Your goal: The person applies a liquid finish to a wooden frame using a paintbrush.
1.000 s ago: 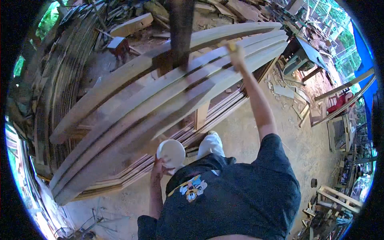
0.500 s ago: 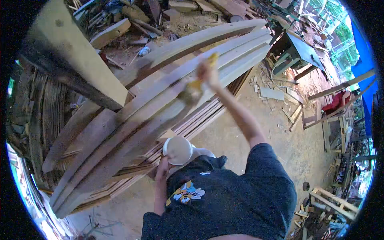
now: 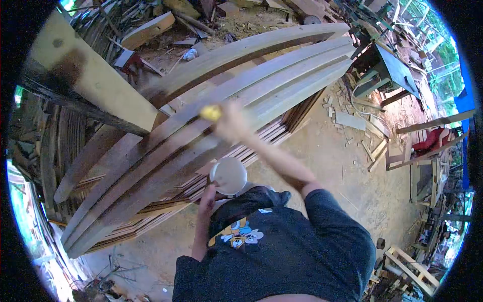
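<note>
My right hand [image 3: 232, 123] is closed on a paintbrush, over the middle of a row of long curved wooden beams [image 3: 282, 75]. Only the yellow handle of the paintbrush [image 3: 210, 112] shows clearly; motion smears the hand, and the bristles are hidden. Close to my body, my left hand [image 3: 207, 194] grips the side of a round white tub [image 3: 229, 176] with pale contents. The beams lie side by side, greyish toward the far right end and browner toward the lower left.
A thick wooden post [image 3: 95, 75] rises at the left, close to the beams. Stacked thin boards [image 3: 251, 143] lie beneath them. Wood scraps [image 3: 236, 25] litter the ground behind. A machine table [image 3: 397, 70] stands at the far right, and a wooden frame [image 3: 412, 269] lies at lower right.
My right hand and the paintbrush have swept left and toward me along the beams. The view has shifted slightly; my left hand still holds the tub.
</note>
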A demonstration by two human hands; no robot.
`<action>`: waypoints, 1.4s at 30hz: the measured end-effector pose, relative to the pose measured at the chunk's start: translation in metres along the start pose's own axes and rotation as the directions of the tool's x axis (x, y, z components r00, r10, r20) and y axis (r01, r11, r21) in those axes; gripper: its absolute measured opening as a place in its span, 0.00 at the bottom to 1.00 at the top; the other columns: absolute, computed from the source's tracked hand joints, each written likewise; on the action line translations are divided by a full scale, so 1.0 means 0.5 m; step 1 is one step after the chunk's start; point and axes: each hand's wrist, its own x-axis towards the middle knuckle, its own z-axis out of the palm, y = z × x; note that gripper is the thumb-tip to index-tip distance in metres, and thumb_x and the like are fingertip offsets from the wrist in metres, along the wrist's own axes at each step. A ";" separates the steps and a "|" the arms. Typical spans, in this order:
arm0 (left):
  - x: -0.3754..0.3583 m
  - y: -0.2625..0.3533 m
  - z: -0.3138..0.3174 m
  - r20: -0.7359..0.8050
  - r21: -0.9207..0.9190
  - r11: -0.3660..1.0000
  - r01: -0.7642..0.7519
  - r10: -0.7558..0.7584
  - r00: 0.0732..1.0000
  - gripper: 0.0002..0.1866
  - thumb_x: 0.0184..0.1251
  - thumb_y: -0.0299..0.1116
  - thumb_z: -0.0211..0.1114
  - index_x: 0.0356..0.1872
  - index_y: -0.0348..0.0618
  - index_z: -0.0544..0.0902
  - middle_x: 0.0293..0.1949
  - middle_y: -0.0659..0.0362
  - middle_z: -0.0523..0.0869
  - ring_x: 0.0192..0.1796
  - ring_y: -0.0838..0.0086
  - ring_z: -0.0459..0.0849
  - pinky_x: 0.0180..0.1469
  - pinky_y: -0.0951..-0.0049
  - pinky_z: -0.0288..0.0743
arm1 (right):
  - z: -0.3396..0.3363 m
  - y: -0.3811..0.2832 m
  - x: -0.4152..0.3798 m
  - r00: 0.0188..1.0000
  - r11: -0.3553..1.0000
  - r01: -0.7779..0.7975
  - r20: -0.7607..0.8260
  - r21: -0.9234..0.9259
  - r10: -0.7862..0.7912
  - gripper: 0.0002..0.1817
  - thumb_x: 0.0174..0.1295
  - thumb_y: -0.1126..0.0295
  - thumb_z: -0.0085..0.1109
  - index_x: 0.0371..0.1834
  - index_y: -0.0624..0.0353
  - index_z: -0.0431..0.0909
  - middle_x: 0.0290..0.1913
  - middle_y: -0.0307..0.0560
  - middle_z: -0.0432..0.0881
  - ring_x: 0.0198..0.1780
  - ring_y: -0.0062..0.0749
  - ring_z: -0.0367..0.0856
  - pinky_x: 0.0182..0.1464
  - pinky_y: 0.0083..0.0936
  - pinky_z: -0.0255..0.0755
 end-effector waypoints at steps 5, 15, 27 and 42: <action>0.020 0.008 -0.009 -0.003 0.023 1.000 0.008 -0.007 1.000 0.22 0.49 0.33 0.42 0.48 0.37 0.61 0.41 0.49 0.70 0.41 0.62 0.73 0.39 0.67 0.72 | 0.174 -0.068 -0.049 0.914 0.731 0.264 0.078 0.630 -0.397 0.13 0.50 0.65 0.49 0.13 0.59 0.64 0.08 0.39 0.61 0.15 0.22 0.63 0.18 0.25 0.59; 0.061 -0.038 -0.064 -0.011 0.068 0.992 0.102 -0.101 0.995 0.20 0.50 0.35 0.42 0.47 0.40 0.61 0.39 0.51 0.71 0.40 0.64 0.73 0.39 0.69 0.72 | -0.267 0.356 0.118 0.855 0.717 0.310 -0.513 0.624 0.076 0.16 0.53 0.60 0.44 0.10 0.53 0.62 0.11 0.34 0.63 0.13 0.18 0.60 0.16 0.17 0.54; 0.009 0.017 -0.041 -0.010 0.138 0.990 -0.013 0.015 1.000 0.23 0.51 0.30 0.44 0.51 0.49 0.55 0.43 0.54 0.68 0.40 0.65 0.73 0.32 0.70 0.73 | -0.024 0.115 0.080 0.994 0.985 0.023 -0.098 -0.172 -0.041 0.19 0.37 0.70 0.52 0.38 0.46 0.72 0.29 0.52 0.76 0.30 0.41 0.75 0.30 0.34 0.68; 0.021 -0.048 -0.084 -0.025 -0.001 0.995 -0.095 0.095 0.995 0.25 0.50 0.29 0.46 0.52 0.51 0.54 0.45 0.54 0.67 0.40 0.65 0.72 0.31 0.68 0.73 | 0.117 0.193 0.114 0.978 0.440 0.100 -0.170 0.893 0.123 0.18 0.53 0.57 0.45 0.11 0.53 0.60 0.09 0.36 0.59 0.12 0.22 0.55 0.17 0.20 0.51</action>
